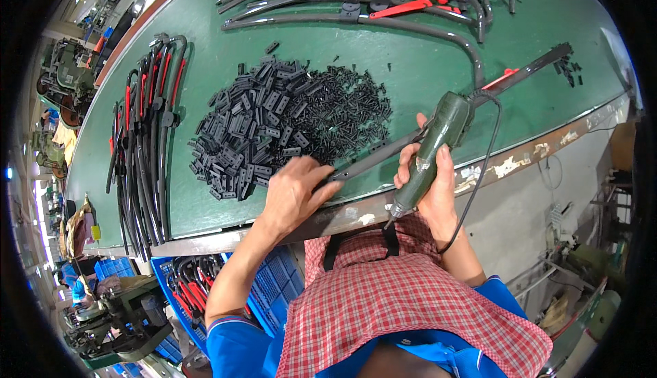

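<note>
My right hand (pixel 438 179) is wrapped around a green electric screwdriver (pixel 432 148), its bit pointing down toward the table's front edge. Beneath it, a dark grey metal tube (pixel 390 148) with a red lever lies slantwise across the green table. At the tube's near-left end is my left hand (pixel 295 190), thumb and forefinger closed about that end; its other fingers are curled and partly hidden. Just beyond the left hand is a heap of small black blocks with holes (pixel 253 121). Many black screws (pixel 352 107) lie heaped on the right side of those blocks.
Bent dark tubes with red levers (pixel 356 15) lie along the far side, and another bundle (pixel 147 124) rests at the left. A few screws (pixel 569 70) sit far right. Blue crates (pixel 274 282) stand below the front edge. The screwdriver's cord (pixel 489 166) hangs beside my right arm.
</note>
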Demonstrator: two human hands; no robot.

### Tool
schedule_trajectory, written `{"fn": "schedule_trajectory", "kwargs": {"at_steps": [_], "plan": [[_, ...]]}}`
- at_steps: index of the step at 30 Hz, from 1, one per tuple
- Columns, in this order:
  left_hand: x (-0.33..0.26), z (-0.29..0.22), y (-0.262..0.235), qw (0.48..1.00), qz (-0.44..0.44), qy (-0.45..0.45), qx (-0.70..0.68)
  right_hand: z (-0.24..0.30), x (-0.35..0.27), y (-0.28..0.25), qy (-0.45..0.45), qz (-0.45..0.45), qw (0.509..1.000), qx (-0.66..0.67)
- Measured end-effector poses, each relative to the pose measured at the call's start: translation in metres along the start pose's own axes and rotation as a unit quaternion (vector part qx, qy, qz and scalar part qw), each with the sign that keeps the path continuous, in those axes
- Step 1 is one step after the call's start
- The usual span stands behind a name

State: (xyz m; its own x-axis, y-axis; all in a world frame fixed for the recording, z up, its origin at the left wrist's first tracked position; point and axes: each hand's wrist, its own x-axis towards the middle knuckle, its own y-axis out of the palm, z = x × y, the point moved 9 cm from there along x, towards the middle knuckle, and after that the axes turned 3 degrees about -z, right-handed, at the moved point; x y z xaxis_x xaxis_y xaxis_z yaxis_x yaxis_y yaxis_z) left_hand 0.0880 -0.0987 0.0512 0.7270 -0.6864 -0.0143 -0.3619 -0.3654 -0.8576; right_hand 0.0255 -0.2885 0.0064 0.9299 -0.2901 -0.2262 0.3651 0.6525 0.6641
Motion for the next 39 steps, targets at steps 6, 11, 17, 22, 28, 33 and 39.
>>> {"fn": "schedule_trajectory", "kwargs": {"at_steps": [6, 11, 17, 22, 28, 33, 39], "plan": [[0.065, 0.003, 0.001, 0.977, -0.173, 0.08, 0.091, -0.004, -0.001, 0.001, 0.004, 0.012, 1.0, 0.0], [0.067, 0.019, 0.001, 0.978, -0.203, 0.04, 0.008, -0.001, -0.002, 0.001, -0.021, 0.042, 0.998, 0.035], [0.057, 0.036, -0.017, 0.953, -0.281, 0.006, -0.116, 0.032, -0.001, 0.031, -0.074, 0.075, 0.994, -0.029], [0.059, 0.049, -0.011, 0.939, -0.231, -0.06, -0.248, 0.073, 0.034, 0.071, -0.182, 0.142, 0.969, 0.086], [0.065, 0.056, 0.025, 0.728, -0.103, -0.178, -0.654, 0.079, 0.068, 0.096, -0.232, 0.063, 0.968, 0.074], [0.06, 0.041, 0.039, 0.634, -0.003, -0.207, -0.745, 0.087, 0.064, 0.108, -0.28, 0.166, 0.939, 0.109], [0.061, 0.033, 0.042, 0.606, 0.042, -0.197, -0.77, 0.083, 0.064, 0.116, -0.262, 0.201, 0.938, 0.108]]}}
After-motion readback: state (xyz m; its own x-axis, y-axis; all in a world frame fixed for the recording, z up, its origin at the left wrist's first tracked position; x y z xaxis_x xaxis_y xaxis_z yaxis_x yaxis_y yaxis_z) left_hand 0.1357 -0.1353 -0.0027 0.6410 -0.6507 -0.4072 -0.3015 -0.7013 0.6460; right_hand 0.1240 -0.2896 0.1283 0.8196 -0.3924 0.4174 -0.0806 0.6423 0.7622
